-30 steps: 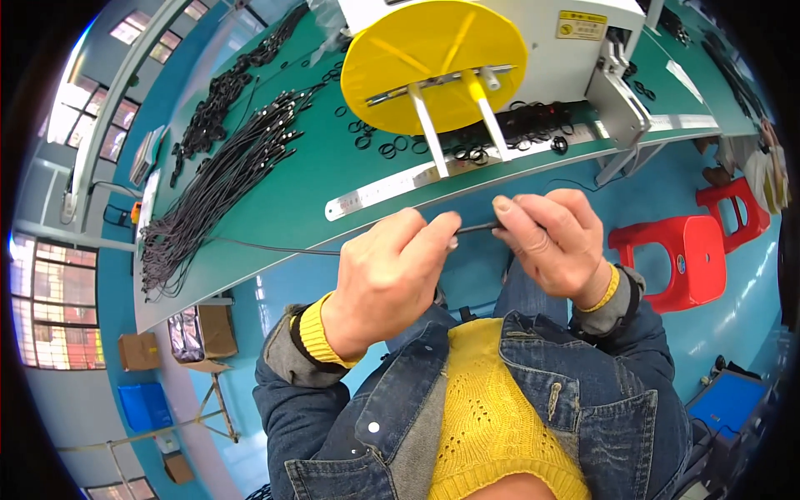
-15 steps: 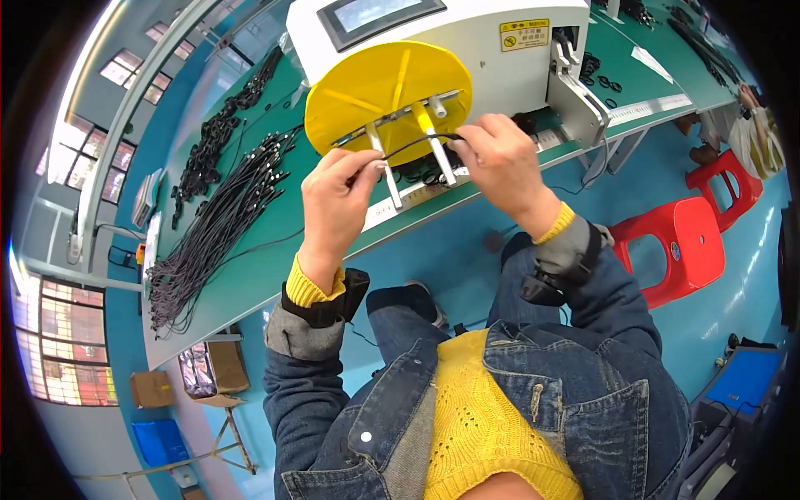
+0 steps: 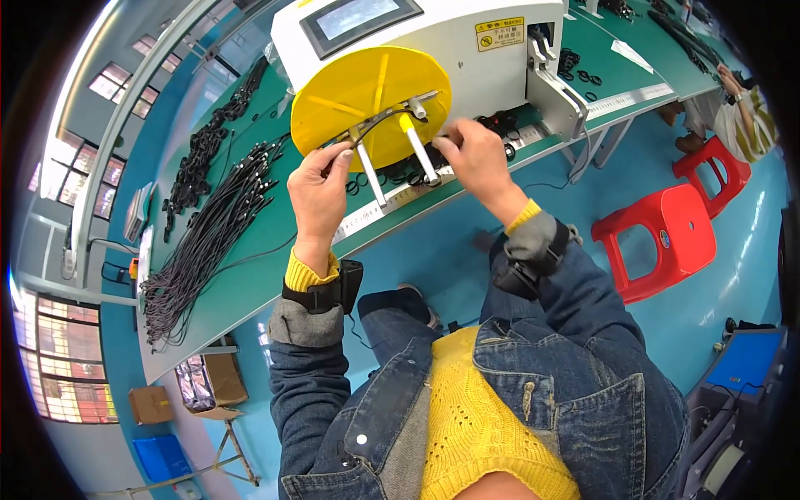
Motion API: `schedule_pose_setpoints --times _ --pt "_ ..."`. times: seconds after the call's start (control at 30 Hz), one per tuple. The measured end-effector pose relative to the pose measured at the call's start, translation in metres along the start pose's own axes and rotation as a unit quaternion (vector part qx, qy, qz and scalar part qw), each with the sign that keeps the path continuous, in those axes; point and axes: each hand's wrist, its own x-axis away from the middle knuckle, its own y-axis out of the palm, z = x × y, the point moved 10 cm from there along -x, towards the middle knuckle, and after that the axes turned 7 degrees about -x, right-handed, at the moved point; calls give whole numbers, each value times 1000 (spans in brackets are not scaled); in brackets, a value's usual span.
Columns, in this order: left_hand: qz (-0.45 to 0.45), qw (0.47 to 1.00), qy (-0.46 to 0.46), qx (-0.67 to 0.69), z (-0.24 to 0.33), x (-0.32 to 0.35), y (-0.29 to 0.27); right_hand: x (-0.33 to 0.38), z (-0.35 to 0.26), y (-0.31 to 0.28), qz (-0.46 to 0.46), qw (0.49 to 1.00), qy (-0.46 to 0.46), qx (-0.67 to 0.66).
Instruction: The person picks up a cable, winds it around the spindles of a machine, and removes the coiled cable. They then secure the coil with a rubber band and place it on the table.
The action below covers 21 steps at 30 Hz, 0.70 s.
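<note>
My left hand [image 3: 319, 198] pinches one end of a short black cable [image 3: 379, 122], just left of the yellow disc [image 3: 333, 98] on the machine. The cable arcs over the disc's front, passing across two metal posts [image 3: 369, 171] that stick out toward me. Its other end lies by a small knob on the disc's slotted bar. My right hand [image 3: 482, 162] is right of the disc, thumb and forefinger slightly apart with the other fingers curled; no cable shows between them. The white machine [image 3: 467, 71] carries a screen [image 3: 358, 18] on top.
Long black cables lie bundled on the green table [image 3: 250, 287] at left, with darker coils behind. Small black loops lie under the disc and right of the machine. A ruler strip runs along the front edge. Red stools [image 3: 679, 242] and a seated person [image 3: 754, 125] are at right.
The cable, earlier stretched between both hands before the posts, now lies back against the disc. My right hand has come off its end. The whole view has shifted slightly.
</note>
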Motion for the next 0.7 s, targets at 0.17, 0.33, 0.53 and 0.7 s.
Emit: schedule_pose_setpoints --times 0.17,0.33,0.53,0.7 --pt "25 1000 6 11 -11 11 -8 66 21 -17 -97 991 83 -42" --pt "68 996 60 -20 -1 16 -15 108 44 -36 -155 970 182 -51" --pt "94 972 158 -146 42 28 -26 124 46 -29 -198 948 238 -70" --pt "74 969 168 -163 54 42 -23 131 48 -17 -224 941 241 -78"
